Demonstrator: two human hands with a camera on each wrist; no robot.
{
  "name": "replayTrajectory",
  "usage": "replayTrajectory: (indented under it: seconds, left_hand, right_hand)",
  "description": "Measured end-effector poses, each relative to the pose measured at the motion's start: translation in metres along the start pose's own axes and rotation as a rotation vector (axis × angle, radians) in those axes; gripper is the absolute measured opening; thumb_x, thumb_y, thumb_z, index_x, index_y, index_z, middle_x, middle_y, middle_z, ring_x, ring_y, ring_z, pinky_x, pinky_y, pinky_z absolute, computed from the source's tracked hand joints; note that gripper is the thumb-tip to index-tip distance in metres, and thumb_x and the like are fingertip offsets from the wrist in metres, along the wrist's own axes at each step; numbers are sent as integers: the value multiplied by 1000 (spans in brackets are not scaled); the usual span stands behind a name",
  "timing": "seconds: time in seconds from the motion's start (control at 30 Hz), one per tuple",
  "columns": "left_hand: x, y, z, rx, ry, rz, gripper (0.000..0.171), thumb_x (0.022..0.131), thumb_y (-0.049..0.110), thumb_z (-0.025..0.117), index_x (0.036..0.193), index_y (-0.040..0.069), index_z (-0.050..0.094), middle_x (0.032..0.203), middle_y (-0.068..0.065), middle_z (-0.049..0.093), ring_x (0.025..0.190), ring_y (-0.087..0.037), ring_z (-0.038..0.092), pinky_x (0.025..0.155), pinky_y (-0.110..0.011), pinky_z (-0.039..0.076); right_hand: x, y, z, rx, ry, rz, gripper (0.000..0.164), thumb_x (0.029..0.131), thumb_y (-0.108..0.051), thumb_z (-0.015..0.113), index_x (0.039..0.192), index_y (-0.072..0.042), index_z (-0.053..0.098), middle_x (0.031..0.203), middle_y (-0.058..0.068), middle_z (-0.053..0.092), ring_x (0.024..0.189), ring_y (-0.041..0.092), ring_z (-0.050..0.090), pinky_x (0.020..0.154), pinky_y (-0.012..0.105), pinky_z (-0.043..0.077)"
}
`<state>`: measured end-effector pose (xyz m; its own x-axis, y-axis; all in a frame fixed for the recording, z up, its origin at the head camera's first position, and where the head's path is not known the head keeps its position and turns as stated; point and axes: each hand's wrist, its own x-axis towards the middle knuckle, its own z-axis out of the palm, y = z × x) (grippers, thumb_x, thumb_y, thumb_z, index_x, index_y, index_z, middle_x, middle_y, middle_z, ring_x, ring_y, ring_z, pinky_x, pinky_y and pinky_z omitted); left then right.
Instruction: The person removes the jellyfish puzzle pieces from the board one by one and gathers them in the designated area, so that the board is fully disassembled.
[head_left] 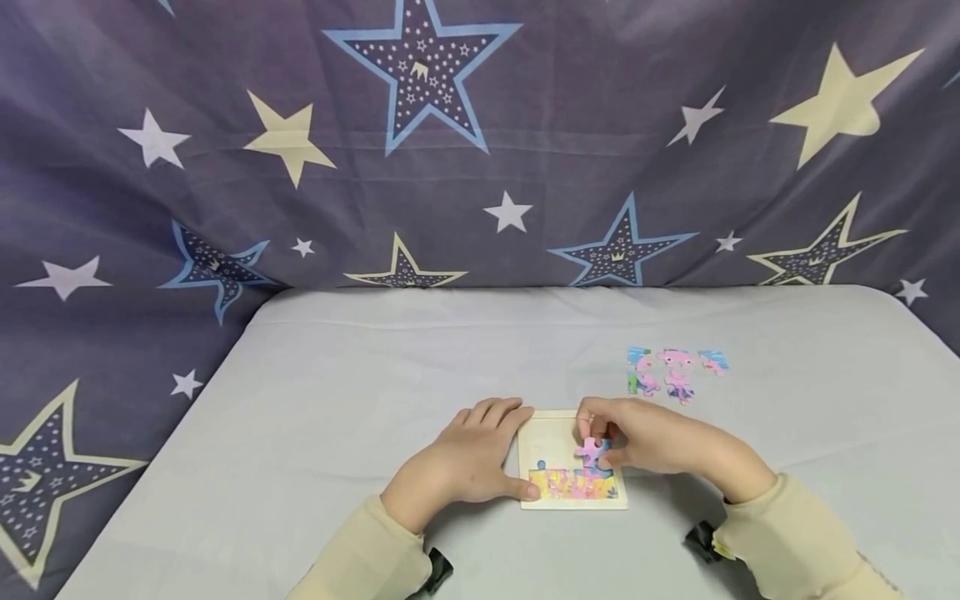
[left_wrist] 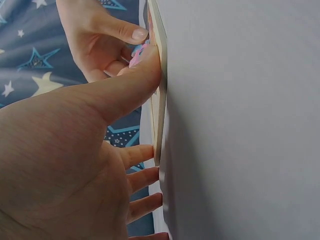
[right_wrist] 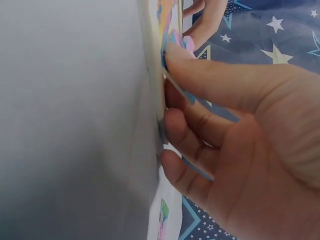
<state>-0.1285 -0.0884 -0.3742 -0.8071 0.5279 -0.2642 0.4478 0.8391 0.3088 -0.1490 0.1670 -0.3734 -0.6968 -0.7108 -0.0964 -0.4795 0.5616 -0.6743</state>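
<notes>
A shallow wooden puzzle tray lies on the bed-like grey surface, its bottom row filled with yellow and pink jigsaw pieces. My left hand steadies the tray's left side, thumb pressing the lower left corner and index finger at the upper left one. In the left wrist view its fingers reach out fairly straight beside the tray edge. Over the tray's right half, my right hand pinches a pink and blue jigsaw piece between thumb and fingers. The right wrist view shows that piece tilted, partly hidden by the thumb.
Several loose jigsaw pieces in pink, blue and green lie beyond the right hand. A dark curtain with stars hangs behind and left of the grey cloth surface. Black straps show near the sleeves.
</notes>
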Motion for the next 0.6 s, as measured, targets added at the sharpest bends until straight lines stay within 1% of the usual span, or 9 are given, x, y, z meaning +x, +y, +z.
replayTrajectory:
  seconds: [0.17,0.33,0.6]
  left_hand:
    - [-1,-1,1,-9,-3,2,96,83,59,71,156,13,29,160,-7,25,147,-27,20,117,-51,22]
    - [-3,0,2,-2,3,-3,96,82,59,72,156,13,31,160,-5,26,147,-26,22,116,-50,24]
    - [-2,0,0,6,-1,-3,95,83,59,71,156,13,30,160,-6,25,147,-26,21,116,-50,24]
  right_hand:
    - [0,-2,-1,13,9,25,29,83,-3,78,97,-17,56,80,-8,57,73,9,49,65,25,45]
    - [-3,-2,-3,-6,41,19,24,85,-6,76,97,-19,60,81,-11,60,75,8,52,67,25,47]
    - [-9,0,-13,-24,79,18,19,88,-10,75,98,-19,61,85,-11,62,77,6,55,68,25,49]
